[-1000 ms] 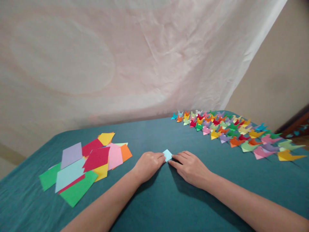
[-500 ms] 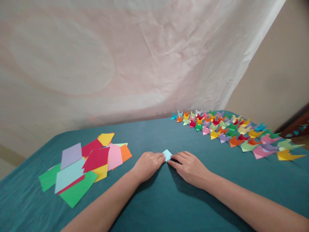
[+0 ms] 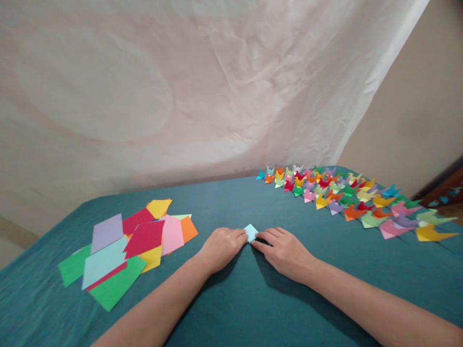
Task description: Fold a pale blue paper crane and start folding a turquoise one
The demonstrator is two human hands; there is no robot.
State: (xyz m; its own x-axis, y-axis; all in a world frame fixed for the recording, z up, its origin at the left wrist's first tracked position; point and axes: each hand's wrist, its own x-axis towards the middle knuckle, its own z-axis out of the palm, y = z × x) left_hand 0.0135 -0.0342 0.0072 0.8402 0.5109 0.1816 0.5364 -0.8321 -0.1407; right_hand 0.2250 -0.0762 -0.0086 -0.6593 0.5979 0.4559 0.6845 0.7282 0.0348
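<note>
A small light-blue folded paper (image 3: 251,233) shows as a diamond between my two hands, at the middle of the table. My left hand (image 3: 224,246) is closed at its left corner, fingertips pressed together on the edge. From the other side, my right hand (image 3: 284,250) pinches the right corner between thumb and fingers. The fingertips cover both side corners, so the folds there are hidden.
Loose coloured paper sheets (image 3: 104,262) lie overlapping on the left of the teal tablecloth (image 3: 217,202). Rows of folded paper birds (image 3: 336,208) stand on the right. A pale cloth (image 3: 202,86) hangs behind the table.
</note>
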